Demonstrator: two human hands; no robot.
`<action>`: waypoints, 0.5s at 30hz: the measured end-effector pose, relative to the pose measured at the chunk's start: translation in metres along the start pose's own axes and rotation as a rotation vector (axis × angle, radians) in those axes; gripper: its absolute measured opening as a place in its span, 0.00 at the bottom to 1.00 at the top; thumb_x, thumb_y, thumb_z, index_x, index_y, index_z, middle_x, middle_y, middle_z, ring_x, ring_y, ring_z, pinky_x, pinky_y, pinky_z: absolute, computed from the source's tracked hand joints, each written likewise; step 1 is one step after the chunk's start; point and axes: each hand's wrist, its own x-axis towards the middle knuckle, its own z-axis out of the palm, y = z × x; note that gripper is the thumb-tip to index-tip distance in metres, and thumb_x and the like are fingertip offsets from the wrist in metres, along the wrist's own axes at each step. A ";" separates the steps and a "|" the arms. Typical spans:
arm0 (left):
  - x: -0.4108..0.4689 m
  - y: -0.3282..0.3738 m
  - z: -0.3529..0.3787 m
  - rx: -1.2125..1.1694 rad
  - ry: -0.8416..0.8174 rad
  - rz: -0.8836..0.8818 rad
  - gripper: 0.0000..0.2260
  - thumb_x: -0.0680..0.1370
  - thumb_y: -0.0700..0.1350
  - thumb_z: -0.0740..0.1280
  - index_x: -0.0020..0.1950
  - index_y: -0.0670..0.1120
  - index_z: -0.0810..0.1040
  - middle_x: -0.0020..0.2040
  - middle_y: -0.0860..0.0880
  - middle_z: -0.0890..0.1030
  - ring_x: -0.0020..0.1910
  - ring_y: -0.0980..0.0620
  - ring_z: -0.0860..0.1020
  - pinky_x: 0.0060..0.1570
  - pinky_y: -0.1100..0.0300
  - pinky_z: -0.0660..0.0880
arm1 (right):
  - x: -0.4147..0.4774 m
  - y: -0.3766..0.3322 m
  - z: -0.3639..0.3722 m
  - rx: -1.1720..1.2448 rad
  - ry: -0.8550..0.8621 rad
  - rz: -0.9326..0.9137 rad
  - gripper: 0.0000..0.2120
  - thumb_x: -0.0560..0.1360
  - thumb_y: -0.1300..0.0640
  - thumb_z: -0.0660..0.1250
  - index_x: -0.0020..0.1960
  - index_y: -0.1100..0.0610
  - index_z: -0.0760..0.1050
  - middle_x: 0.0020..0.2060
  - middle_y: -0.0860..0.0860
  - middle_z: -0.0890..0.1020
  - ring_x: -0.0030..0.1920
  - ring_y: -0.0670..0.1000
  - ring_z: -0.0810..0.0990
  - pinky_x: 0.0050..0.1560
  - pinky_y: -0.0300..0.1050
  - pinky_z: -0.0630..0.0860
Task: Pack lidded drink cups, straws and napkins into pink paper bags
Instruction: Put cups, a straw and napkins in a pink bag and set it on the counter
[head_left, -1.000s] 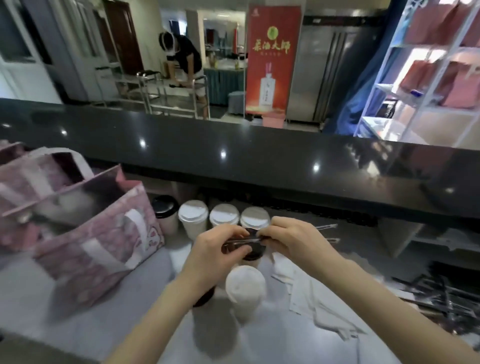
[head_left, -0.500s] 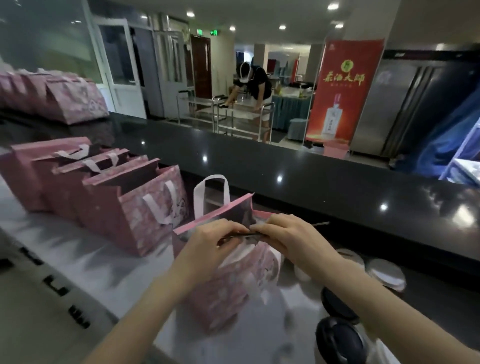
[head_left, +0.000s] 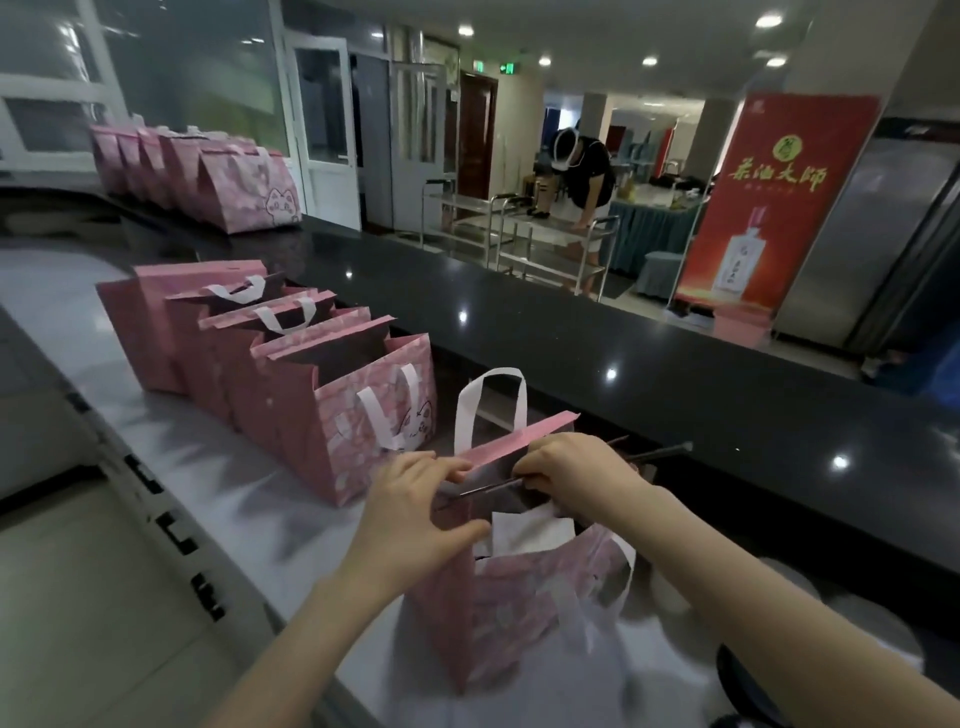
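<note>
Pink paper fills the head view. An open bag (head_left: 519, 597) stands upright on the pale work surface (head_left: 249, 488) directly in front of the person, with its white handle (head_left: 463, 415) raised at the far rim. Over its mouth, the left hand (head_left: 415, 499) and the right hand (head_left: 576, 467) hold a few thin dark straws (head_left: 485, 488) between them. The left hand's fingers and thumb curl round the near end. The right hand pinches the straws further along with bent fingers, and the far tips stick out past it towards the black counter (head_left: 571, 343). A white napkin (head_left: 530, 530) shows inside the bag, just below the straws.

To the left, a row of open pink bags (head_left: 363, 415) stands on the same surface, side by side and touching. More pink bags (head_left: 244, 192) stand in a line on the counter top, well apart from the hands. At the lower right, partly behind the right forearm, sit lidded cups (head_left: 748, 675), one with a dark lid, the others blurred. Beyond the counter are a red banner (head_left: 769, 208), a steel trolley (head_left: 519, 239) and a person bending over (head_left: 584, 171).
</note>
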 end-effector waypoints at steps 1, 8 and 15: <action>-0.001 0.000 0.004 0.020 -0.018 -0.018 0.22 0.64 0.57 0.76 0.57 0.55 0.80 0.52 0.61 0.79 0.63 0.55 0.70 0.64 0.56 0.65 | 0.001 0.003 0.001 0.000 -0.010 0.001 0.09 0.75 0.55 0.64 0.51 0.53 0.81 0.47 0.51 0.81 0.50 0.53 0.78 0.46 0.53 0.76; -0.006 -0.006 0.006 -0.053 -0.165 -0.043 0.23 0.66 0.52 0.64 0.62 0.57 0.76 0.62 0.63 0.74 0.73 0.60 0.59 0.72 0.55 0.60 | -0.005 0.037 0.000 -0.043 -0.022 -0.053 0.11 0.77 0.53 0.64 0.58 0.48 0.80 0.51 0.48 0.81 0.53 0.50 0.78 0.49 0.46 0.76; -0.012 -0.004 0.002 -0.067 -0.236 -0.037 0.30 0.66 0.51 0.63 0.69 0.62 0.66 0.75 0.65 0.58 0.75 0.65 0.43 0.71 0.59 0.50 | 0.008 0.021 -0.003 -0.132 -0.077 -0.124 0.10 0.76 0.55 0.63 0.52 0.51 0.81 0.46 0.49 0.82 0.48 0.53 0.80 0.47 0.48 0.77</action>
